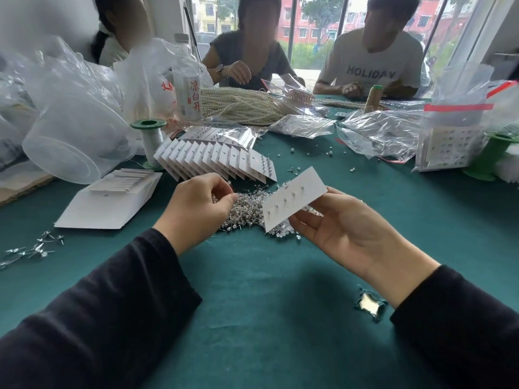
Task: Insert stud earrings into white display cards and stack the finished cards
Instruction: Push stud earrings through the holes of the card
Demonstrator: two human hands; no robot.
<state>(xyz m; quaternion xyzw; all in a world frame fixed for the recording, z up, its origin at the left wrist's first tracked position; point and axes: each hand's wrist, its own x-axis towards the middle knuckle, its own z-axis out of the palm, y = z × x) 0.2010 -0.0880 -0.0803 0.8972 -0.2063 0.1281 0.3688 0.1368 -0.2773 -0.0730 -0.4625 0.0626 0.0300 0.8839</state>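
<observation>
My right hand (345, 228) holds a white display card (295, 199) tilted above the table, with several studs set in it. Under and behind the card lies a heap of loose stud earrings (247, 209) on the green cloth. My left hand (196, 209) reaches into the heap's left side with fingertips pinched together; whether a stud is between them I cannot tell. A fanned row of finished cards (216, 161) lies just beyond the heap. A pile of blank cards (112, 200) rests to the left.
A few stray studs (33, 248) lie at the left edge. A clear plastic tub (75, 136), a thread spool (150, 138), a water bottle (186, 80), pearl strands (241, 105) and plastic bags (379, 133) crowd the far table. Three people sit opposite. A tear (369, 303) shows in the cloth.
</observation>
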